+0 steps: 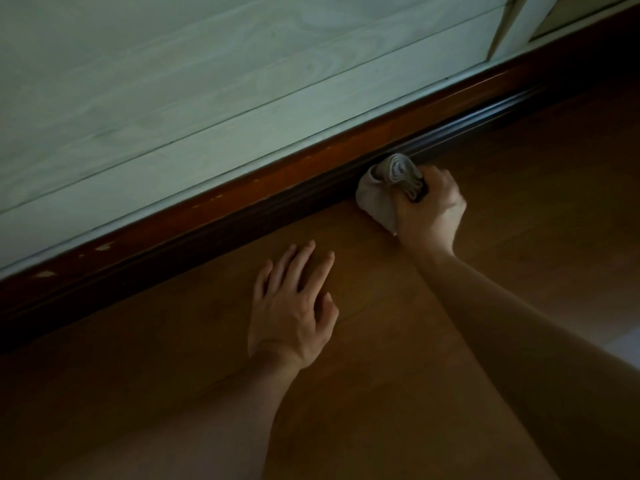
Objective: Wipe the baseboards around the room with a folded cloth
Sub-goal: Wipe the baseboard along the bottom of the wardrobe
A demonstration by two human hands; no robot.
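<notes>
The pale wood-grain wall panel (173, 98) rises above the baseboard (242, 199), a dark reddish strip with chipped spots running diagonally. Below the baseboard spreads the brown wooden floor (519, 188). My left hand (292, 313) lies flat on the floor, fingers spread, holding nothing. My right hand (431, 211) grips the grey bunched cloth (384, 187), pressed against the baseboard's lower moulding.

The right hand (431, 213) covers the lower part of the cloth (382, 190), and the tips of its fingers (437, 177) curl out of sight. Where the cloth meets the baseboard (242, 209) is lost in shadow. The baseboard fades into darkness at upper right and is cut off by the left edge. The left forearm (207, 410) and right forearm (519, 323) run off the frame. A pale patch (627, 344) at the right edge cannot be identified.
</notes>
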